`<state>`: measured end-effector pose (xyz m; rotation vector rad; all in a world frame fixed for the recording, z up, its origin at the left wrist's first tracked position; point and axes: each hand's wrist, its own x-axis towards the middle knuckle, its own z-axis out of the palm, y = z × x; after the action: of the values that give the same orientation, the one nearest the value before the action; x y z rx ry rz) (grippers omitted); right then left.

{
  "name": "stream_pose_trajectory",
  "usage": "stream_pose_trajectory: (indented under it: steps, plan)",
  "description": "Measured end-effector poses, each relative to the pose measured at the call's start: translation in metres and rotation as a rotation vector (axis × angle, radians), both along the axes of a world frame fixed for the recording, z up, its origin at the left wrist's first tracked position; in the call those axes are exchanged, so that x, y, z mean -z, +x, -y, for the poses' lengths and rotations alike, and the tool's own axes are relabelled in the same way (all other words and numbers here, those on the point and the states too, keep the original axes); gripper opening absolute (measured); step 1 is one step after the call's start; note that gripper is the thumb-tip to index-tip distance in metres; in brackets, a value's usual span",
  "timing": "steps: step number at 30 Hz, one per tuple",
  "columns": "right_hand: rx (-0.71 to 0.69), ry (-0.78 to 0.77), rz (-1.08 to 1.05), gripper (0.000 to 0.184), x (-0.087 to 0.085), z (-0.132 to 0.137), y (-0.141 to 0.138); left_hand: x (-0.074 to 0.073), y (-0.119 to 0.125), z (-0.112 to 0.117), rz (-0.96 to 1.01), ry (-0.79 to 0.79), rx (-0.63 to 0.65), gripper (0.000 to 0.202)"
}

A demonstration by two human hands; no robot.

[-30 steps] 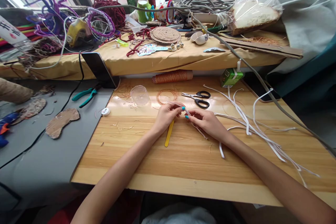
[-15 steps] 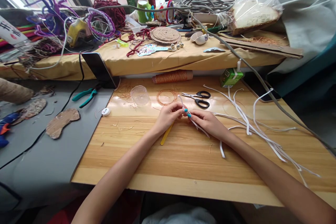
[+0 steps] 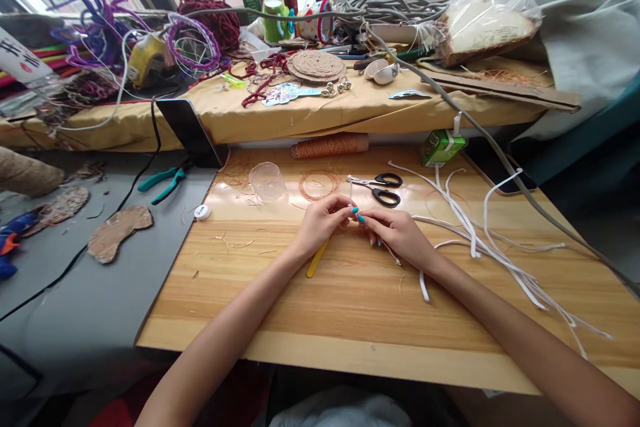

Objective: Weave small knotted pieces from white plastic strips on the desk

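Observation:
Above the wooden table, my left hand (image 3: 325, 221) and my right hand (image 3: 397, 235) meet fingertip to fingertip. Both pinch one thin white cord (image 3: 350, 190). One end of it sticks up beyond my left fingers, and the other hangs below my right palm. Where the fingertips close on the cord, the detail is too small to make out. A yellow flat stick (image 3: 316, 261) lies partly under my left hand. Just beyond the hands rest black-handled scissors (image 3: 387, 179) and a coil of thin orange wire (image 3: 320, 200). Several loose white cords (image 3: 505, 263) spread out at the right.
A clear plastic cup (image 3: 267, 180), an orange thread spool (image 3: 330, 145) and a green carton (image 3: 443, 148) stand along the back. Teal-handled pliers (image 3: 163, 183) and a cardboard piece (image 3: 119, 233) lie on the grey surface at left. A cluttered cloth-covered shelf (image 3: 320, 119) runs behind.
The cord's upper end has swung to the right and stands more upright. Fingers of my right hand now show curled beneath, near the cord. Both hands stay in nearly the same place.

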<state>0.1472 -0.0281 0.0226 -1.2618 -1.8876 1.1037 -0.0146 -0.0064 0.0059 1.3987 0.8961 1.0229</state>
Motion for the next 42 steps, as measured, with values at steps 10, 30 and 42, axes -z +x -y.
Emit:
stream_pose_trajectory:
  steps: [10, 30, 42]
  plan:
    - [-0.063, 0.439, 0.209, 0.020, 0.009, 0.002, -0.002, 0.002, 0.001, 0.000, 0.014, -0.024, 0.004, 0.019]
    - [-0.123, 0.160, 0.126, 0.026, 0.002, -0.001, 0.002, -0.011, -0.004, 0.001, 0.111, -0.219, 0.169, 0.027]
    - [-0.225, 0.035, 0.057, 0.026, -0.004, -0.004, 0.002, -0.008, -0.003, 0.000, 0.127, -0.194, 0.138, 0.020]
